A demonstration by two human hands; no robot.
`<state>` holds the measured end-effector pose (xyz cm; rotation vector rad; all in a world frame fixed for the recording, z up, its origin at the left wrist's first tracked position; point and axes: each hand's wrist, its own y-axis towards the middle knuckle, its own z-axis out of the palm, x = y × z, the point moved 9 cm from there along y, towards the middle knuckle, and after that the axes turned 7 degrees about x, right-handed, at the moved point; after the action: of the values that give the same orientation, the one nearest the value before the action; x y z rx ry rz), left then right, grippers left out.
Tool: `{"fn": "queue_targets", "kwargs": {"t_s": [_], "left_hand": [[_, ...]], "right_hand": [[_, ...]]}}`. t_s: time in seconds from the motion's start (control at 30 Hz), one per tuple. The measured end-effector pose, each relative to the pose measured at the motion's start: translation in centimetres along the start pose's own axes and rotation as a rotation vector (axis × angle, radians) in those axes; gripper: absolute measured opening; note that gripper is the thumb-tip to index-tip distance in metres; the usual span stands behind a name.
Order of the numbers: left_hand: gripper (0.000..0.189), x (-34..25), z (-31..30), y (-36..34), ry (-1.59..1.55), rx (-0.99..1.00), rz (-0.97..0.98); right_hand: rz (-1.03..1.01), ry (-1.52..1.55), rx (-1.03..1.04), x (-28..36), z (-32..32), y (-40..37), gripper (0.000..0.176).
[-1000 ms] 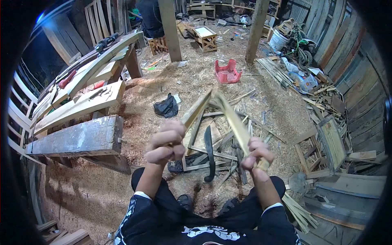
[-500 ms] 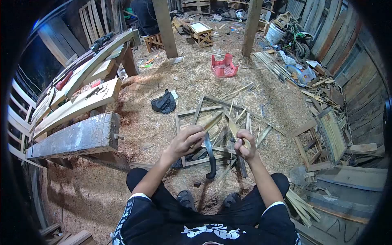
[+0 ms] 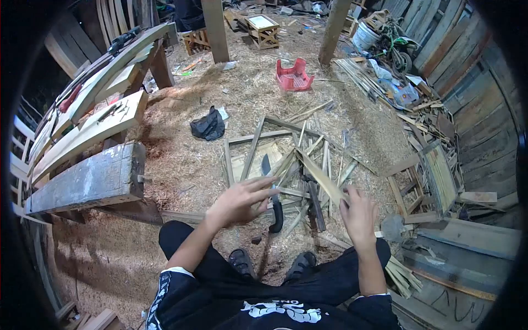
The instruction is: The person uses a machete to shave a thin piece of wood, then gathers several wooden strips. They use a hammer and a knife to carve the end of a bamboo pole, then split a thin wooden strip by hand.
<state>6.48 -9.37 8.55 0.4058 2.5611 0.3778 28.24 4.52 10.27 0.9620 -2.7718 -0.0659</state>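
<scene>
Two thin wooden strips meet in a point over the middle of the floor. My right hand pinches the near end of the right wooden strip between thumb and fingers. Close to the near end of the left wooden strip is my left hand, its fingers stretched out and loosely apart. Just beyond those fingers lies a machete with a black handle, its blade partly covered by the hand. A hammer rests between my hands, among narrow sticks and wooden frames.
Planks and tools lie on a workbench at the left. A black plastic bag and a red plastic stool sit on the shavings. Scrap wood and a framed panel are at the right. Someone's dark clothing shows at the back.
My hands have moved farther apart. The left has loosened from the left strip and its fingers have straightened; the right has moved outward and nearer me, at the right strip's end.
</scene>
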Motion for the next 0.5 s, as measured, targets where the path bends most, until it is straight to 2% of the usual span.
{"fn": "queue_targets", "kwargs": {"t_s": [0.07,0.1,0.13,0.2,0.33,0.4,0.43,0.47,0.5], "left_hand": [[0.037,-0.3,0.3,0.5,-0.041,0.002,0.015],[0.036,-0.4,0.6,0.5,-0.050,0.022,0.041],[0.035,-0.7,1.1,0.5,-0.062,0.045,0.070],[0.031,-0.5,1.3,0.6,-0.085,0.049,0.093],[0.028,0.1,0.1,0.1,-0.028,-0.027,0.128],[0.028,0.5,0.1,-0.2,-0.024,-0.027,0.117],[0.028,0.4,0.2,-0.3,-0.017,-0.028,0.115],[0.028,0.3,0.2,-0.4,-0.006,-0.036,0.122],[0.029,0.3,0.0,-0.8,0.008,-0.039,0.127]], "right_hand": [[0.096,-0.030,0.422,-0.3,2.9,0.1,0.073],[-0.032,0.000,0.405,-0.4,4.4,-0.1,0.073],[-0.021,-0.002,0.410,-0.4,5.2,0.2,0.073],[0.046,0.063,0.679,-0.4,9.1,0.6,0.077],[0.038,0.320,0.727,-1.5,17.6,2.5,0.089],[0.135,0.582,0.631,-3.0,23.5,3.2,0.098],[0.110,0.540,0.415,-5.3,28.5,3.3,0.089],[0.097,0.549,0.411,-4.8,27.8,3.3,0.089],[0.251,0.887,0.548,-4.3,27.9,2.5,0.078]]}}
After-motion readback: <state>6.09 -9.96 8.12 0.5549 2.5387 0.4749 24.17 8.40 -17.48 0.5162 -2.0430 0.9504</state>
